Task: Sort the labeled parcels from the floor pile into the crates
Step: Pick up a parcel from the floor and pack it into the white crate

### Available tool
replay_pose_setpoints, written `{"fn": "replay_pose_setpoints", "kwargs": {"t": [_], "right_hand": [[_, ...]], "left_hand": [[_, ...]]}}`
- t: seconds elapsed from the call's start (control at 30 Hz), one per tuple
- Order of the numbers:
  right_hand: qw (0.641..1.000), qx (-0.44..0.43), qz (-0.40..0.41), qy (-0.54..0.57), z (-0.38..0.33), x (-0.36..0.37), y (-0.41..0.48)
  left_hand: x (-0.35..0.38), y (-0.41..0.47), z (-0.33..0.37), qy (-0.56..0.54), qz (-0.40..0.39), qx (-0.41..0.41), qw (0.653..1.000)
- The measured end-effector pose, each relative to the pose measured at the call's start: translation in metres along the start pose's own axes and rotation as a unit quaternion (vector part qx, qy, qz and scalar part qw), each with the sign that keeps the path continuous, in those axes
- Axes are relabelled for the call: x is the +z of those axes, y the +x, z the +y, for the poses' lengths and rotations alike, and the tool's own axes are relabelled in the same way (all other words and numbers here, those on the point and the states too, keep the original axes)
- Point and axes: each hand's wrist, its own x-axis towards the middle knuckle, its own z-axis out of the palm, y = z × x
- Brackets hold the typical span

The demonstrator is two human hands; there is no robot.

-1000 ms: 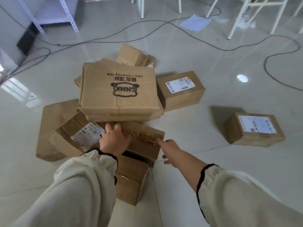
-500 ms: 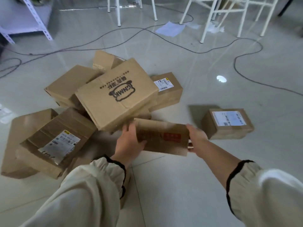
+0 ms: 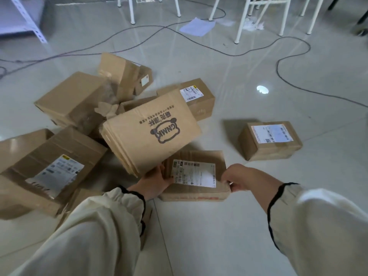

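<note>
Two ends of a flat brown cardboard parcel (image 3: 199, 193), at the floor pile's near edge, are being clamped by left hand (image 3: 157, 181) and right hand (image 3: 237, 179), white label (image 3: 193, 174) upward, presumably for reading.

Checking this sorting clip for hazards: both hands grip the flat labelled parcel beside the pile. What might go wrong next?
1. The tilted GNMK box overhangs the left end of the flat parcel by the left hand; lifting may topple it.
2. The right hand pinches only the edge, so the parcel could slip.
3. Floor cables could trip the person.
</note>
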Motion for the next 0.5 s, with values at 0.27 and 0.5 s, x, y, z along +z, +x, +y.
{"fn": "replay_pose_setpoints", "kwargs": {"t": [0.27, 0.5], "right_hand": [[0.972, -0.116, 0.179, -0.099, -0.015, -0.003, 0.008], [0.902, -0.26, 0.164, -0.302, -0.027, 0.01, 0.029]], "left_hand": [[-0.003, -0.015, 0.01, -0.067, -0.006, -0.074, 0.995], [0.009, -0.016, 0.017, -0.281, -0.166, -0.232, 0.916]]}}
